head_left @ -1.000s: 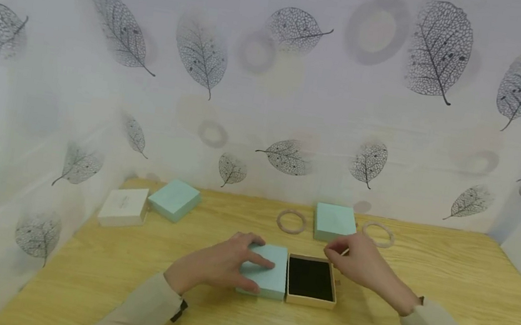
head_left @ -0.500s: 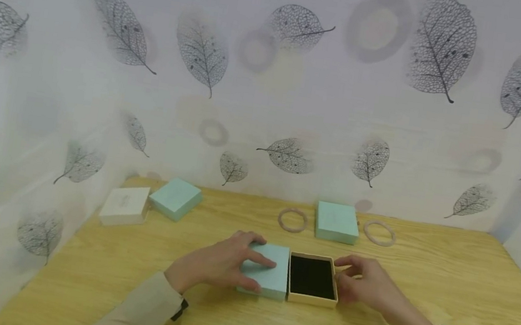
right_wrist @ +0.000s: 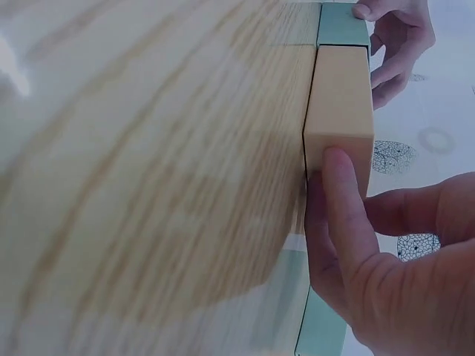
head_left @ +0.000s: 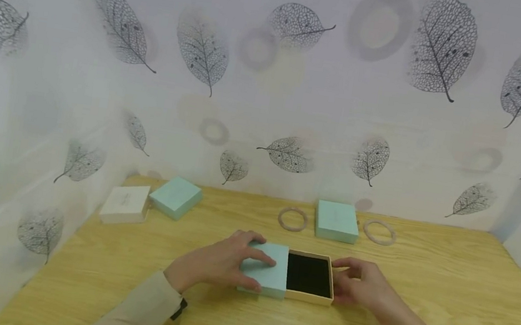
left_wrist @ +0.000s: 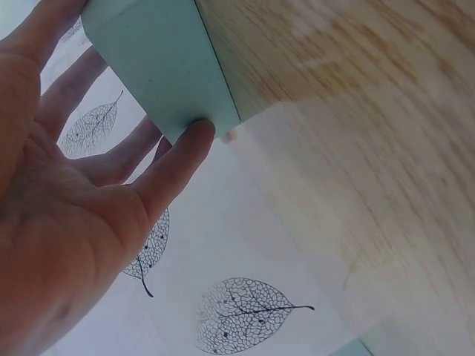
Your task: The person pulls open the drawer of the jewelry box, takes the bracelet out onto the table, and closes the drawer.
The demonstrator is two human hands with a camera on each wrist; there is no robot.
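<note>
My left hand (head_left: 225, 264) grips a mint-green box sleeve (head_left: 277, 270) on the table, its thumb on the near side and its index finger lying over the top. A tan drawer (head_left: 308, 298) with a black pad (head_left: 309, 275) inside sticks out of the sleeve's right side. Its left end is hidden within the sleeve. At the drawer's right end, my right hand (head_left: 365, 285) presses with its fingertips. The right wrist view shows these fingers (right_wrist: 343, 196) against the end face of the drawer (right_wrist: 338, 93).
Behind the hands lie two pale bangles (head_left: 291, 229) (head_left: 378, 242) on either side of a closed mint box (head_left: 336, 221). Another mint box (head_left: 176, 198) and a white box (head_left: 125, 204) stand at the back left. A leaf-printed cloth (head_left: 271, 91) hangs behind the table.
My right hand has come down from over the drawer's far right corner to its right end. The drawer has slid slightly left, into the sleeve. The left hand stays put.
</note>
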